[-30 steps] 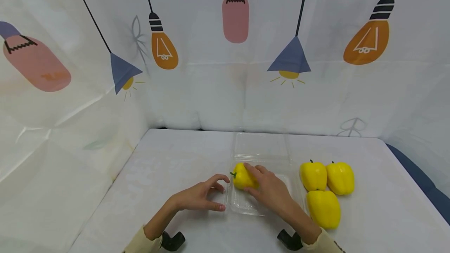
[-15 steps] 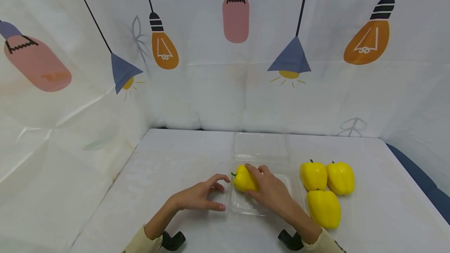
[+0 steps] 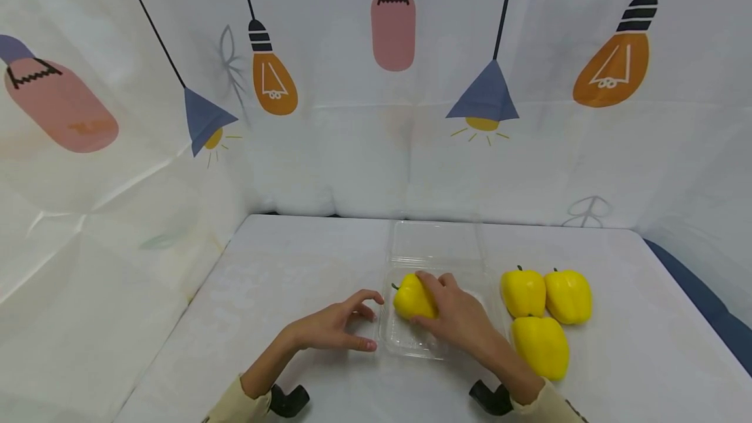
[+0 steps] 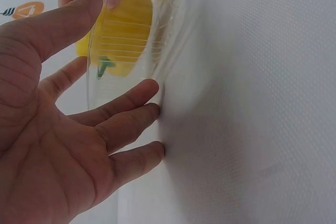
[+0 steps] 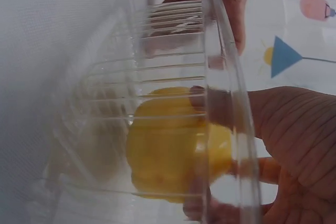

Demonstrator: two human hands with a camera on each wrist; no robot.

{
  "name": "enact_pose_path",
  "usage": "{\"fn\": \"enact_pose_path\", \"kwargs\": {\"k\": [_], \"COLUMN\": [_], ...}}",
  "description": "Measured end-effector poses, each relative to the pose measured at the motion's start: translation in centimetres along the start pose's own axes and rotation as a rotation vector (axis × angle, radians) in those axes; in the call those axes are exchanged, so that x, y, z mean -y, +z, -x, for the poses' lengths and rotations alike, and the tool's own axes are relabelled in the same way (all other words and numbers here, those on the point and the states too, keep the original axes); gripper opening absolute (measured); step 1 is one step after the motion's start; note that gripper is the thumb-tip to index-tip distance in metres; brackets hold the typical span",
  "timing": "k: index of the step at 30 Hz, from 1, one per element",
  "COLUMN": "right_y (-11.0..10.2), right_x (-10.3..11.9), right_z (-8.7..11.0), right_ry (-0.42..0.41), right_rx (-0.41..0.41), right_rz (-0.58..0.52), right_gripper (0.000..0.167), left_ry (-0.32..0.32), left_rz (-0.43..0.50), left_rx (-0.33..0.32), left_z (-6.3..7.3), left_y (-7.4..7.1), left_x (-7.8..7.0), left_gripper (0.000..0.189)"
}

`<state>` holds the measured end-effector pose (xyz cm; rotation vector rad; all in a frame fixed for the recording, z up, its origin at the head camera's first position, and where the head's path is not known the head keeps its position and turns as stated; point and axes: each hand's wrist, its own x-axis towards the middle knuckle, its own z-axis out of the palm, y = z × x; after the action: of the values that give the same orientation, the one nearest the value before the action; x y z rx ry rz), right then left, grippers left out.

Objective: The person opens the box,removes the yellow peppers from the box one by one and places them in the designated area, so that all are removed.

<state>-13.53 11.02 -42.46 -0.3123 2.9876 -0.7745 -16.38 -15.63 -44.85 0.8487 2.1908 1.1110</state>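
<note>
A yellow bell pepper [image 3: 410,299] with a green stem lies on its side inside the left part of a clear plastic clamshell box [image 3: 414,348]. My right hand [image 3: 461,315] grips it from the right, thumb on the near side and fingers over the far side. In the right wrist view, the pepper [image 5: 163,150] shows through the box's ribbed wall. My left hand [image 3: 337,326] is at the box's left side, fingers spread and loosely bent. From the left wrist, that hand's thumb [image 4: 76,17] appears at the box's rim, and several fingertips are low by the table.
Three more yellow bell peppers stand right of the box: one at the back [image 3: 523,294], one farther right [image 3: 568,297], one nearer [image 3: 540,348]. The box's lid [image 3: 436,240] lies folded back toward the curtain [image 3: 352,149] behind the white table [image 3: 294,253].
My right hand has shifted slightly right with the bell pepper, inside the box. The left hand has stayed in place.
</note>
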Motion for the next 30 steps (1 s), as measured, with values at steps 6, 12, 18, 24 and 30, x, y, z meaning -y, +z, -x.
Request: {"fn": "enact_pose_path", "kwargs": {"k": [6,12,18,24,30], "right_y": [-0.5,-1.0,-1.8,-2.8,-3.4], "right_x": [0.0,-0.1,-0.2,-0.4,-0.9], "right_z": [0.2,0.3,0.7,1.2,1.5], "right_ry": [0.000,0.010,0.018,0.006,-0.015], "right_rx": [-0.002,0.001,0.011,0.008,-0.024], "right_rz": [0.002,0.004,-0.009,-0.009,0.000], "right_gripper": [0.077,0.082,0.084,0.081,0.078], "left_ry": [-0.008,-0.023,-0.016,-0.010,-0.015], "left_rz": [-0.007,0.002,0.023,0.029,0.031], "left_rx": [0.002,0.000,0.003,-0.001,0.000], "left_z": [-0.1,0.0,0.0,0.1,0.2], "left_y": [0.0,0.0,0.0,0.0,0.1], "left_x": [0.0,-0.1,-0.2,-0.3,-0.3], "left_gripper": [0.068,0.068,0.069,0.070,0.070]}}
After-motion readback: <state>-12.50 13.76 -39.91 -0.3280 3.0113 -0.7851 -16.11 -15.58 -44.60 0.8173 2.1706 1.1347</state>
